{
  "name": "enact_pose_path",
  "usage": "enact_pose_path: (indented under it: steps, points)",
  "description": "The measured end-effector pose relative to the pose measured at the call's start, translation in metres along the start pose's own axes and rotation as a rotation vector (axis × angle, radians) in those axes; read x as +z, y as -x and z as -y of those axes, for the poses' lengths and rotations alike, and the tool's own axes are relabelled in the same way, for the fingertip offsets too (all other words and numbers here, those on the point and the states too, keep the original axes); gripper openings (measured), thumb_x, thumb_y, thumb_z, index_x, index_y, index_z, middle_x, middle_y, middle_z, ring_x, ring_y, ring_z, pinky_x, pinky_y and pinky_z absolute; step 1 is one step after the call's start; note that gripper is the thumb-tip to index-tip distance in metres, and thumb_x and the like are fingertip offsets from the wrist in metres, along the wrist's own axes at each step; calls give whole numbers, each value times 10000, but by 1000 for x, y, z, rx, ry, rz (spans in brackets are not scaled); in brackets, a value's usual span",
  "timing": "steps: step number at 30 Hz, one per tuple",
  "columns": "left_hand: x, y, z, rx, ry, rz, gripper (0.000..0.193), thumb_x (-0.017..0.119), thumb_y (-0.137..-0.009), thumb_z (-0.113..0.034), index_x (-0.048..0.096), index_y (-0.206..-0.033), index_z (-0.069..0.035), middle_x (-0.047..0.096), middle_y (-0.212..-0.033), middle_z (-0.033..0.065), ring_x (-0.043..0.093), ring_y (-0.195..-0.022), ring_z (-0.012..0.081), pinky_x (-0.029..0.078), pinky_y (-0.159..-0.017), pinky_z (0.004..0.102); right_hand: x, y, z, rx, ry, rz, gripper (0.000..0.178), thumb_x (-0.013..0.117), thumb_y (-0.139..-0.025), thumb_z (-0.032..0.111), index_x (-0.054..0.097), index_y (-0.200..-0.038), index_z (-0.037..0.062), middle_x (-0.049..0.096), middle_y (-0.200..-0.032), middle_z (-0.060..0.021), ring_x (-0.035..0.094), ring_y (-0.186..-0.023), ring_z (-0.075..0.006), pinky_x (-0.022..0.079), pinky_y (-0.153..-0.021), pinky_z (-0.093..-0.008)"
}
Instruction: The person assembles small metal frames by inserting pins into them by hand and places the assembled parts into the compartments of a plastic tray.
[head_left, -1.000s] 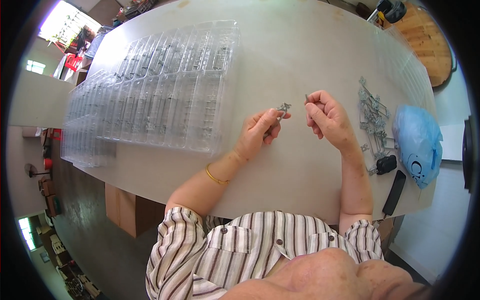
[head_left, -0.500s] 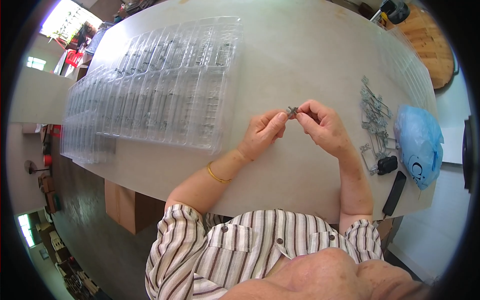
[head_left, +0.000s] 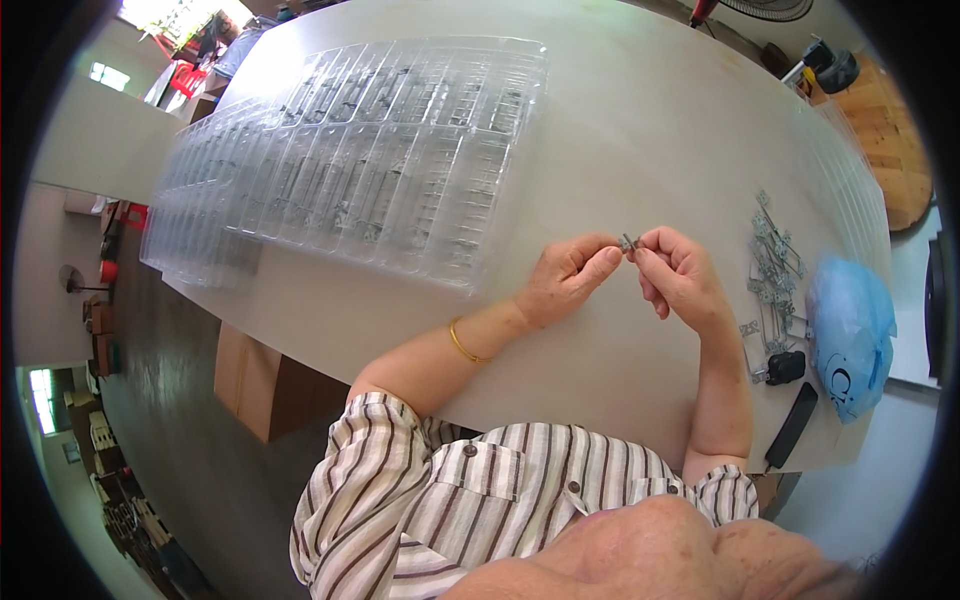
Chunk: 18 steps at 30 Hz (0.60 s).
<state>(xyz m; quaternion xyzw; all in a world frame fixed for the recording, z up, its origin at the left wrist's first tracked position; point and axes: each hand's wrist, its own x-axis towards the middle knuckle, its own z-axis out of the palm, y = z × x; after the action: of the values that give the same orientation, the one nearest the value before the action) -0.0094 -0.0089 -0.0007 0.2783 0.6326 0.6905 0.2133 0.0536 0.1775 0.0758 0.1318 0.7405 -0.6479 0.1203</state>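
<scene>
Left grip [head_left: 570,280] faces right grip [head_left: 686,282], metal part [head_left: 626,243] between.

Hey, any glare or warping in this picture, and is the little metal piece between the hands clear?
In the head view, the big upper-left window washes out nearly white; glints streak the clear plastic tray; fisheye distortion bows the edges of the table, with black corners; the little metal piece shows, but its details are too small to make out.
</scene>
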Motion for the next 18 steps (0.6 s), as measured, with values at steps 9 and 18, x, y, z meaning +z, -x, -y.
enact_pose_path:
  steps: [9, 18]
  points:
    - [0, -3, 2, -46, 6, -11, 352, 522, -1066, -299, 666, -1145, 12, 531, -746, -31, 480, -694, 61, 410, -627, 234, -19, -10, -14, -85, -14, -29, 134, 573, -1005, 176, 588, -997, 43, 638, -760, -15, 548, -556, -55, 424, -472, -216]
    - [6, 1, -2, 16, -196, 28, 322, 577, -1037, -206, 625, -1289, -12, 685, -919, 35, 591, -795, 81, 491, -715, 254, 2, -21, -30, -355, -271, -13, 146, 548, -1045, 182, 587, -1081, 46, 698, -1053, -84, 655, -774, -109, 524, -650, -259]
